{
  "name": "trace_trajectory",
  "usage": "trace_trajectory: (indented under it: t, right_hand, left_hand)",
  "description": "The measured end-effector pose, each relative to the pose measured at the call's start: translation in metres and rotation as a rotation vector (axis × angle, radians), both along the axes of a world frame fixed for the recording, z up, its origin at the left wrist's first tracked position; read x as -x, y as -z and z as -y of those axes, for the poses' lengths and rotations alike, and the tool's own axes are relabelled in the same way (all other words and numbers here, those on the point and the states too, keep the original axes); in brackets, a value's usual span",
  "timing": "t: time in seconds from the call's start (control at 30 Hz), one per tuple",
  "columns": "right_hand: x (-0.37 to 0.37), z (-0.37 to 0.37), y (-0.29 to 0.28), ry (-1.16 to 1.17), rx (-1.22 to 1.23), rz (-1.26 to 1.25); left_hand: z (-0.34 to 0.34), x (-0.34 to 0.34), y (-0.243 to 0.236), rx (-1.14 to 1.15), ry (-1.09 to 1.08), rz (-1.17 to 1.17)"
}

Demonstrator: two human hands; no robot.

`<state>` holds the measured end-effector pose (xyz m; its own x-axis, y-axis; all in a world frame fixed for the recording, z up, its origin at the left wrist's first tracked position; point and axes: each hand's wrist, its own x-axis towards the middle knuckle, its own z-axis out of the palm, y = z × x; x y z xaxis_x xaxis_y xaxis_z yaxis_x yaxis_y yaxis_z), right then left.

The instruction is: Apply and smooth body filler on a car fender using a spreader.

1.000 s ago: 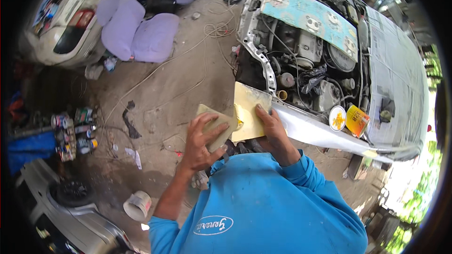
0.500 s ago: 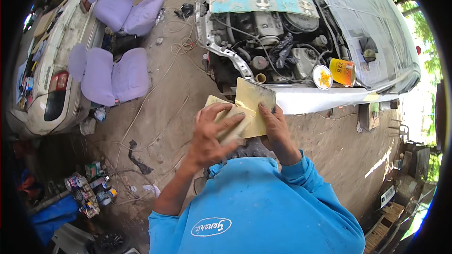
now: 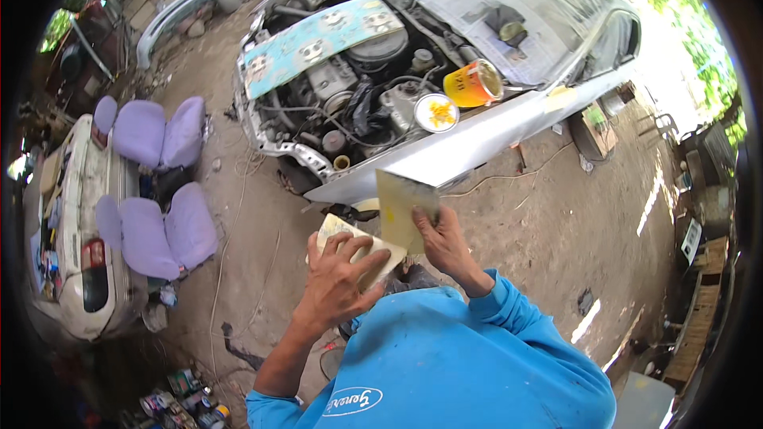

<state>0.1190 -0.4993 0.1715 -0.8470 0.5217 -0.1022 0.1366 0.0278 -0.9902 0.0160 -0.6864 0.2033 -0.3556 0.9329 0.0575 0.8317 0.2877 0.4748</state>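
My left hand is closed flat over a thin, pale yellow flat board. My right hand pinches a stiff yellow scraper card by its near edge. Both look light; I'd hold them by the edges.

Matt, putty-smeared flat board, dull beige pad, glossy metal can, purple cloth seats, rough dirt ground
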Motion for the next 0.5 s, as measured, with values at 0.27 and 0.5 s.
trace_trajectory:
  t: [0.27,0.5]
  right_hand:
    - [-0.061,-0.016,-0.004,0.461,0.649,-0.113]
    - [-0.089,-0.037,0.010,0.585,0.677,-0.183]
  left_hand:
    - [-0.069,-0.041,0.008,-0.619,0.061,0.811]
    - [-0.084,-0.026,-0.009,-0.344,0.131,-0.071]
